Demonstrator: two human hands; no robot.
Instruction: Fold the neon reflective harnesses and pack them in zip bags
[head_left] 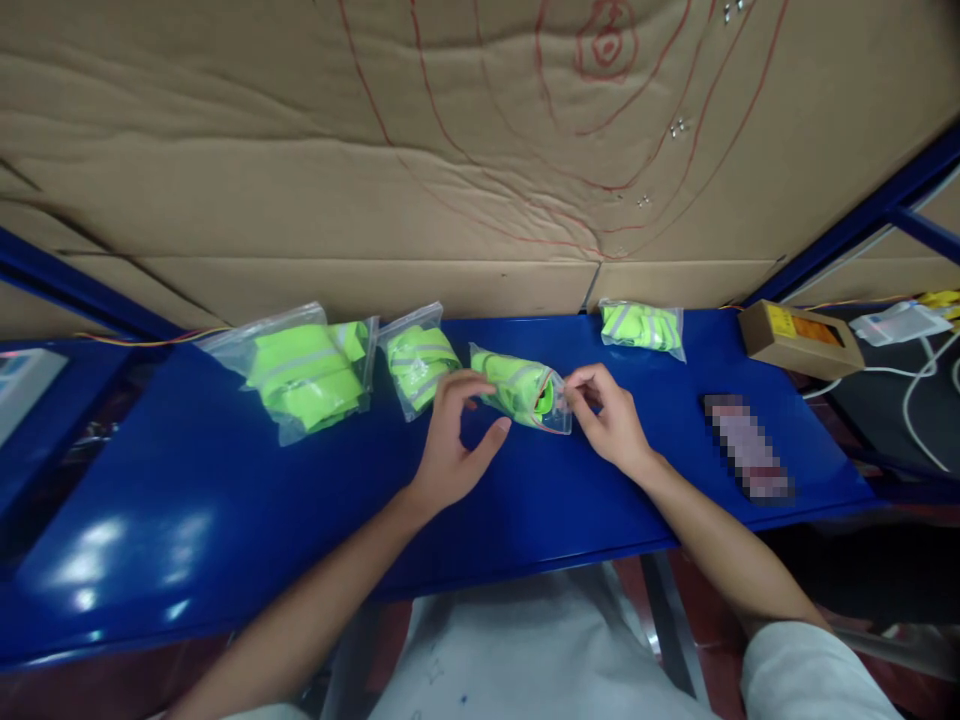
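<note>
A clear zip bag with a rolled neon-yellow reflective strip or vest inside lies on the blue table between my hands. My right hand pinches the right end of this bag, where the clear plastic extends past the cloth. My left hand is at the bag's left side, thumb and fingers apart, with the fingertips over or against the plastic. Left of it lie a smaller bag of neon-yellow cloth and a larger bag of neon-yellow cloth. Another filled bag lies at the back right.
Behind the table stands a cardboard panel with red rings drawn on it. A brown box sits at the right rear corner, near white cables. A pixelated phone-like object lies on the right. Blue frame posts flank the table.
</note>
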